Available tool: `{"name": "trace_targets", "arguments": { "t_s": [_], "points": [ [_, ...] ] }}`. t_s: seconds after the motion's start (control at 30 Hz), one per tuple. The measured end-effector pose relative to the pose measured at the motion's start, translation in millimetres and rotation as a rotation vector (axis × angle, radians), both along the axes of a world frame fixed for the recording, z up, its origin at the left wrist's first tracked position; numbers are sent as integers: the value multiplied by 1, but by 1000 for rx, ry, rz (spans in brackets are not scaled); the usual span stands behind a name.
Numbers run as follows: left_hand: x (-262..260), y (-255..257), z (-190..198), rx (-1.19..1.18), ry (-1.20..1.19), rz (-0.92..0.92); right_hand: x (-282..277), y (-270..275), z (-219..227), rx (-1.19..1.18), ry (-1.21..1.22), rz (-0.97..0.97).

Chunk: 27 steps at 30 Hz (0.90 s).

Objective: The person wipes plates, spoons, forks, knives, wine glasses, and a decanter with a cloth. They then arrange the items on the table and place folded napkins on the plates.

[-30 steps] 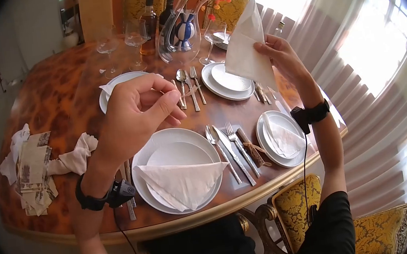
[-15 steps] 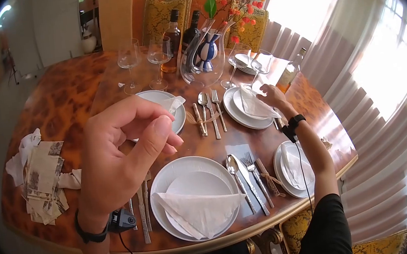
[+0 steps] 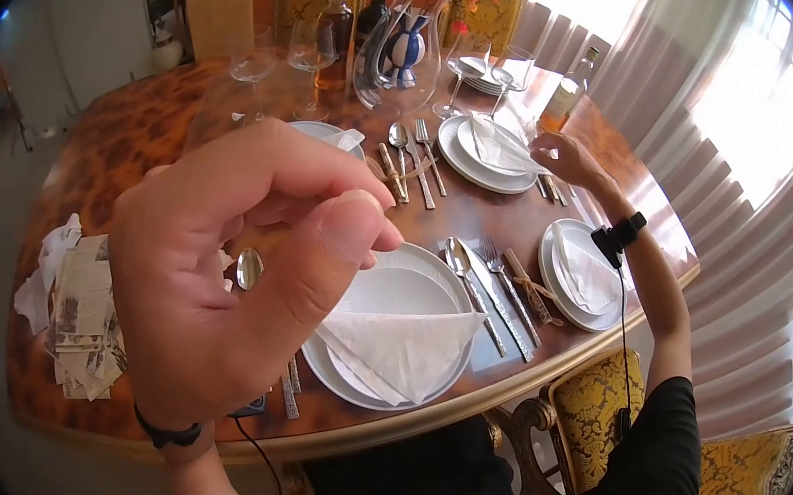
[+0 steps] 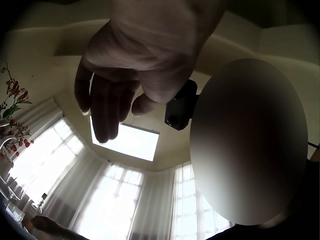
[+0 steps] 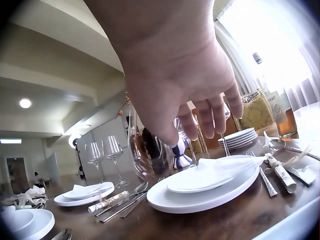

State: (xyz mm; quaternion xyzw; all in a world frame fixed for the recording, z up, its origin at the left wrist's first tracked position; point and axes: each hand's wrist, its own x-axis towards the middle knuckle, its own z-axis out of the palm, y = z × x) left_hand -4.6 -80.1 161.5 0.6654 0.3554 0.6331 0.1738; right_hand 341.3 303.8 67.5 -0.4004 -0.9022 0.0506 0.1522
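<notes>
My left hand is raised over the near left of the table, close to the head camera, its fingers loosely bent and holding nothing. The left wrist view shows its fingers hanging down. Beyond the near setting, my right hand hovers just right of a folded white napkin, which lies across two stacked plates. In the right wrist view, its fingers are spread above that setting. Another napkin, folded into a triangle, lies on the near plate; a third napkin covers the right-hand plates.
Spoons, knives and forks lie beside the plates, with tied rolls among them. Wine glasses, bottles and a glass decanter stand farther back. Printed papers and crumpled cloth lie at left.
The right hand lowered the napkin it held up onto the far right plates, let go and drew slightly away to the right. The left hand came nearer the head camera.
</notes>
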Motion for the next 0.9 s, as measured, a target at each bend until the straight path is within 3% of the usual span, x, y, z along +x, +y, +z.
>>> {"name": "trace_targets", "arguments": {
  "t_s": [0.27,0.43,0.53,0.73,0.9],
  "points": [
    [-18,-11,9,59,-8,156,6,15,5,84,-2,-20],
    [-23,-15,14,59,-11,163,-2,47,-22,-64,53,-71],
    [-28,-14,13,64,4,156,-8,51,-40,-10,60,-3],
    [-20,-13,12,45,-28,176,-32,47,-52,21,-121,-30],
    [-25,-14,12,106,18,164,-64,39,-73,7,-331,-225]
  ]
}}
